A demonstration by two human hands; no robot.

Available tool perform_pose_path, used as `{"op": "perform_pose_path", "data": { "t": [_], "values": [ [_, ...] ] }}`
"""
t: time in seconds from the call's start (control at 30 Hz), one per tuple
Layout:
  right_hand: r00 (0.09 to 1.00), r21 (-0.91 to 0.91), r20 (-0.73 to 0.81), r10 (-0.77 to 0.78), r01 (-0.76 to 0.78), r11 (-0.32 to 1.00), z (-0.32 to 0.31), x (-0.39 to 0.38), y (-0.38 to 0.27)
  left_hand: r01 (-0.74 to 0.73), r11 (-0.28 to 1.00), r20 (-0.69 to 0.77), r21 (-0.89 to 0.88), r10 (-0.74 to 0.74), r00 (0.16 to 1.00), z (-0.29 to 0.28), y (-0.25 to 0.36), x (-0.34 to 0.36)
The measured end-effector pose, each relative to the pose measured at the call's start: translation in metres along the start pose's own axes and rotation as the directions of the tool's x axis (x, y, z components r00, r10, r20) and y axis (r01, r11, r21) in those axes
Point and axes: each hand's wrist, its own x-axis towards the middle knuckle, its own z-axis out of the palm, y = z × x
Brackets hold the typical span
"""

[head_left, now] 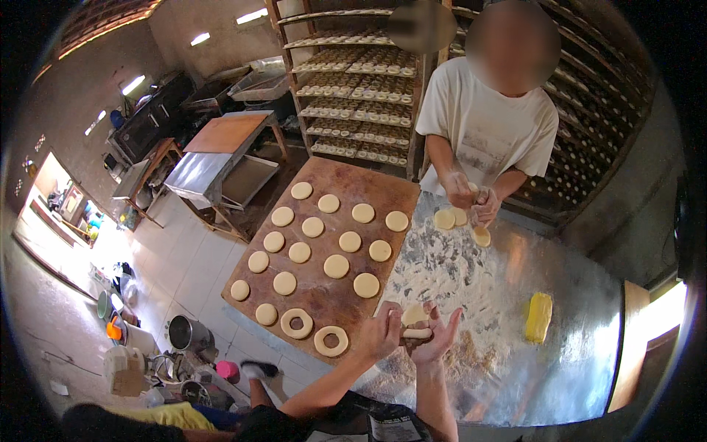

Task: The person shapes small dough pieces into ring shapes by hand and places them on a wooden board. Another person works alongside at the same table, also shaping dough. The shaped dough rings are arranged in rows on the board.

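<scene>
Over the near edge of the floured metal table, my left hand (383, 333) and my right hand (436, 340) hold one piece of pale dough (414, 314) between them. It looks like a ring, with fingers through its middle. My left fingers curl on its left side; my right fingers point up along its right side, partly hiding it. Left of my hands lies a wooden board (324, 276) with several flat dough discs (336, 266). Two dough rings, one (297, 323) beside the other (331, 342), rest at the board's near corner.
Across the metal table (545, 376), a person (486, 132) handles dough above a few discs (445, 219). Flour (442, 272) covers the table's left part; a yellow block (539, 317) lies to the right. Racks (353, 88) of trays stand behind. Pots (188, 334) sit on the floor left.
</scene>
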Motion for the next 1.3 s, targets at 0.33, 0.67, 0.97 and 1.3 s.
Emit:
{"op": "perform_pose_path", "data": {
  "t": [0.33,0.67,0.97,1.3],
  "values": [
    [0.993,-0.981,-0.098,-0.07,-0.084,0.176,-0.026,0.036,0.045,-0.081,0.977,0.12,0.195,0.058,0.991,-0.048,-0.036,0.023],
    [0.629,-0.65,-0.756,-0.182,-0.689,0.319,-0.029,0.063,0.087,0.315,0.944,0.375,-0.102,-0.256,0.891,-0.094,-0.074,0.057],
    [0.549,-0.434,-0.643,-0.534,-0.836,-0.337,-0.034,0.067,0.112,-0.121,0.824,0.351,0.553,-0.098,0.931,-0.118,-0.104,0.064],
    [0.627,-0.311,-0.513,-0.587,-0.773,-0.553,-0.038,0.071,0.122,-0.133,0.835,0.342,0.535,-0.07,0.937,-0.12,-0.116,0.07]
  ]
}}
